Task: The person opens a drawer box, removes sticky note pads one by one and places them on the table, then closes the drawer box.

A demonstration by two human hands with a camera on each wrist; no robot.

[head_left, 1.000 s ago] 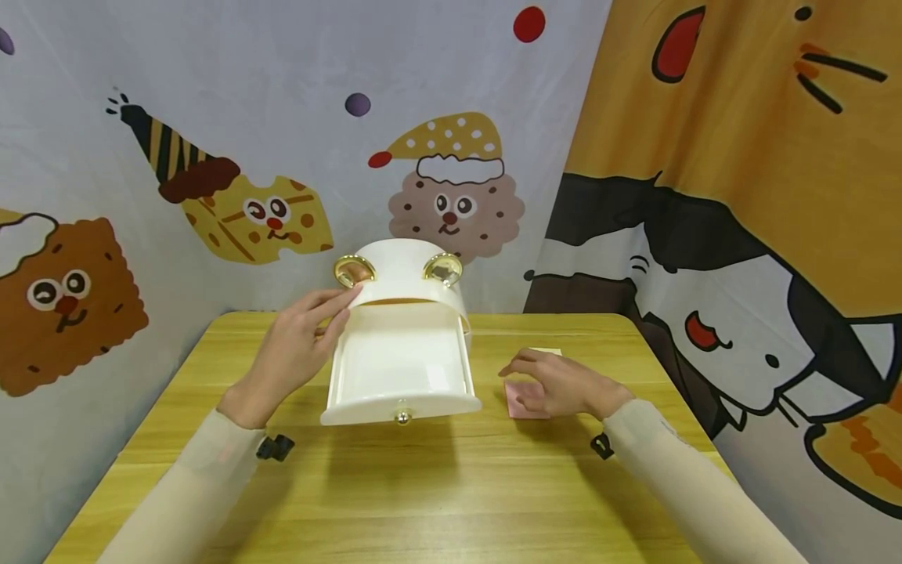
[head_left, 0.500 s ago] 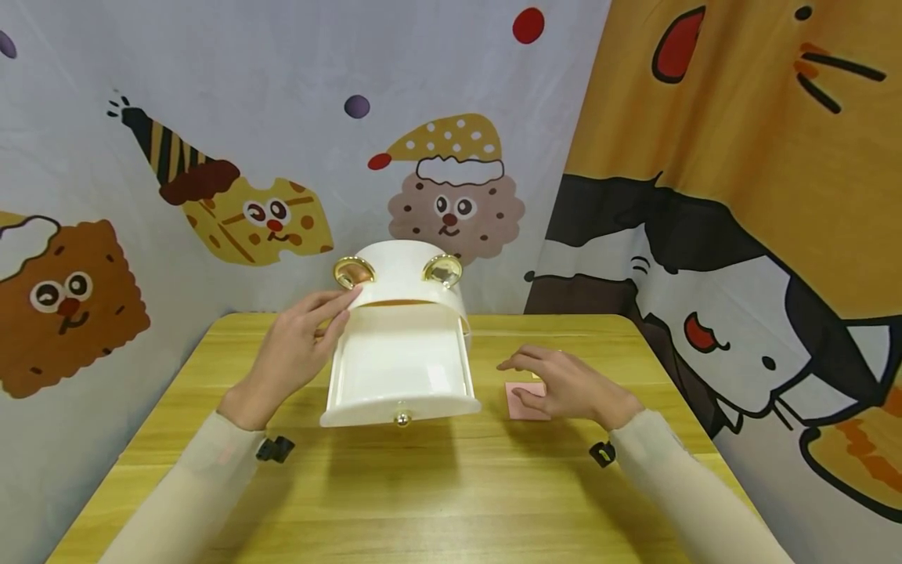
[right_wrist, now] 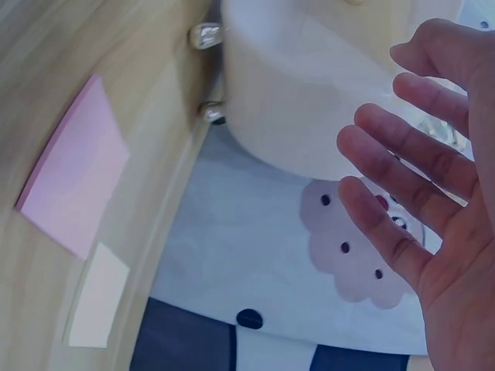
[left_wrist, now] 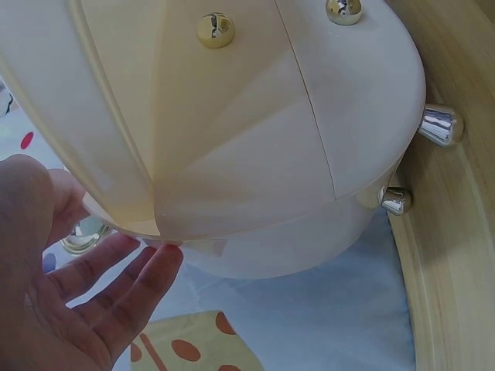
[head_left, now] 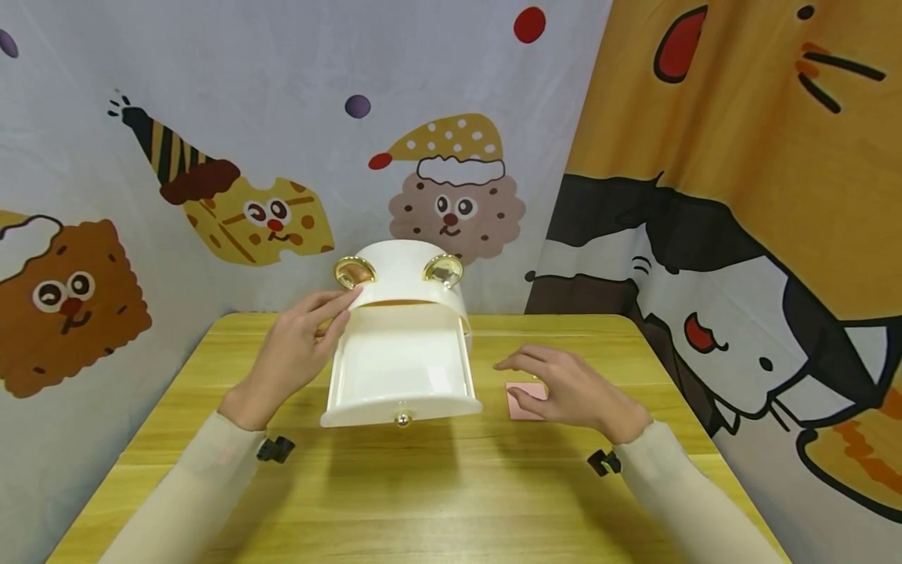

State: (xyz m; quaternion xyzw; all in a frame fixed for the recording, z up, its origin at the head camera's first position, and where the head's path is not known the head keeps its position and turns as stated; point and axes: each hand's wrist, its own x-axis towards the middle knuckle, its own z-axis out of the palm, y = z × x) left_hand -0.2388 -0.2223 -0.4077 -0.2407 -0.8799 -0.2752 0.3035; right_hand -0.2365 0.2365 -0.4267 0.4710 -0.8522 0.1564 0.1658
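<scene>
- Pinching the front edge of the white case point(head_left: 405, 272) between thumb and fingers, the left hand point(head_left: 282, 352) is just below one gold ear point(head_left: 355, 272) in the head view.
- The top drawer point(head_left: 402, 356) stands pulled out towards the person.
- The right hand point(head_left: 578, 392) is free of any hold, fingers spread and loosely bent above the pink pad point(head_left: 521, 413), which lies on the wooden table point(head_left: 402, 509) to the right of the case.
- In the left wrist view, the left fingertips touch the rim of the case, whose front bears two round knobs point(left_wrist: 216, 30) with a seam between them; silver feet point(left_wrist: 441, 126) are under it.
- In the right wrist view, the right hand is apart from both the pink pad and the pale pad point(right_wrist: 99, 297) just beside it.
</scene>
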